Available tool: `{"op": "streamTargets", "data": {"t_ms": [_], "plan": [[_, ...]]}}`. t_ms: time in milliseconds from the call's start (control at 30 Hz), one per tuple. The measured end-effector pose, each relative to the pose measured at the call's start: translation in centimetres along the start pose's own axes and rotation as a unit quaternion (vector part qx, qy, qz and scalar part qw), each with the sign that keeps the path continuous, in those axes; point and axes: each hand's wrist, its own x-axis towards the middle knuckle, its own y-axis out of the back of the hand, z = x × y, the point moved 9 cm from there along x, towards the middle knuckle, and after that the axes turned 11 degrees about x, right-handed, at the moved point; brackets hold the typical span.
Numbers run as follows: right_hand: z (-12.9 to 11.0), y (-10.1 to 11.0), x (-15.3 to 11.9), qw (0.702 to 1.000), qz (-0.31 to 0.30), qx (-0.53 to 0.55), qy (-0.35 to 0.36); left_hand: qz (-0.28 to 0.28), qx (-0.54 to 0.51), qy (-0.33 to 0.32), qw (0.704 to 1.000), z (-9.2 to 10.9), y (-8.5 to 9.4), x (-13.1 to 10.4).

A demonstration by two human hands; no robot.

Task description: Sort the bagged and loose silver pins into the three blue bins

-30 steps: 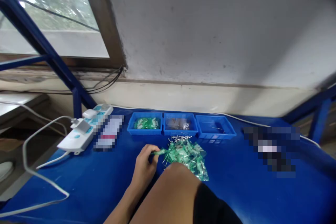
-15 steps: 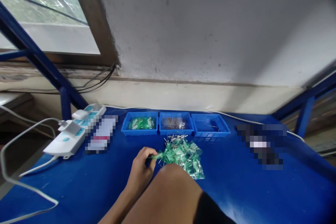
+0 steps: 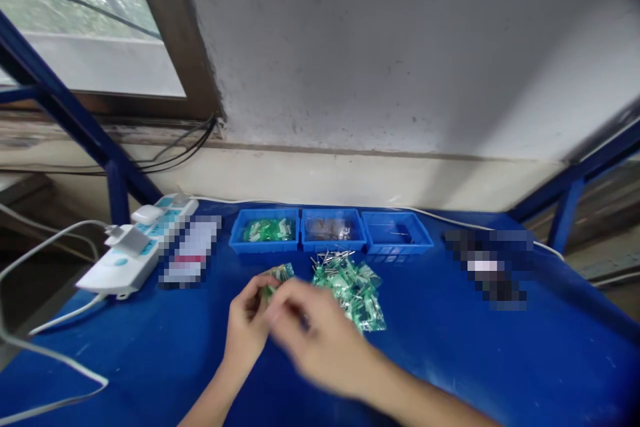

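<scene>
My left hand [image 3: 249, 320] is closed on a small green packet [image 3: 284, 271], whose shiny end sticks out above the fingers. Beside it, my right hand [image 3: 320, 337] is blurred, its thumb and fingers bent together near the packet; what they pinch, if anything, is too small to make out. A pile of green packets [image 3: 367, 307] lies just beyond the right hand, with metal pins [image 3: 336, 257] at its top edge. Behind stand three blue trays: the left tray [image 3: 264, 248] holds green packets, the middle tray [image 3: 333, 245] brownish clear ones, the right tray [image 3: 399, 249] a few thin pieces.
On the left of the blue table [image 3: 145, 353] lie a white power strip [image 3: 117, 267] with plugs and cables and a pixelated flat item [image 3: 193, 250]. A dark pixelated object [image 3: 487, 267] lies at the right. Blue frame bars rise at both sides, before a wall.
My right arm has swung back from over the pile, bringing the right hand beside the left. My left hand has moved left, away from the pile, with the packet. The view has shifted slightly.
</scene>
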Motion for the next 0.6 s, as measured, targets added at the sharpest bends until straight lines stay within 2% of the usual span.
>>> {"op": "streamTargets", "data": {"t_ms": [67,133,200,267,300,367,400,433,467,500,533,567,600], "plan": [[1.8,3.0,-0.5,0.995,0.082,0.021,-0.055,0.014,-0.021,-0.026,0.999,1.5,0.3,-0.1],[3.8,4.9,-1.5,0.983,0.130,0.088,-0.093,-0.012,-0.027,-0.074,0.997,3.6,-0.4,-0.2],[4.9,5.2,-2.1,0.975,0.126,0.158,-0.092,-0.070,-0.031,-0.136,0.988,5.5,-2.1,-0.6],[4.5,5.7,-2.1,0.973,0.147,0.166,-0.062,-0.092,-0.027,-0.169,0.981,6.2,-3.3,-0.9],[3.4,6.4,-2.0,0.972,0.181,0.146,-0.028,-0.083,-0.018,-0.168,0.982,6.1,-3.6,-0.8],[-0.4,8.5,-1.7,0.953,0.281,0.076,0.085,-0.057,0.033,-0.141,0.988,5.2,-3.8,-0.4],[-2.9,9.4,-1.8,0.927,0.338,0.031,0.162,-0.059,0.076,-0.129,0.987,4.7,-4.1,-0.1],[-5.5,10.1,-2.1,0.887,0.390,-0.017,0.246,-0.073,0.129,-0.123,0.981,4.4,-4.6,0.1],[-7.8,10.0,-2.2,0.848,0.416,-0.068,0.322,-0.093,0.184,-0.123,0.971,4.1,-5.1,0.4],[-9.4,9.4,-1.6,0.828,0.402,-0.127,0.371,-0.110,0.236,-0.123,0.958,3.9,-5.6,0.6],[-10.3,8.3,-0.4,0.825,0.358,-0.193,0.392,-0.121,0.279,-0.125,0.944,3.8,-5.9,0.9],[-10.1,6.9,1.4,0.838,0.286,-0.263,0.382,-0.123,0.312,-0.127,0.934,3.8,-6.2,1.1],[-9.0,5.6,3.2,0.857,0.204,-0.326,0.344,-0.121,0.334,-0.129,0.926,3.7,-6.4,1.4]]}}
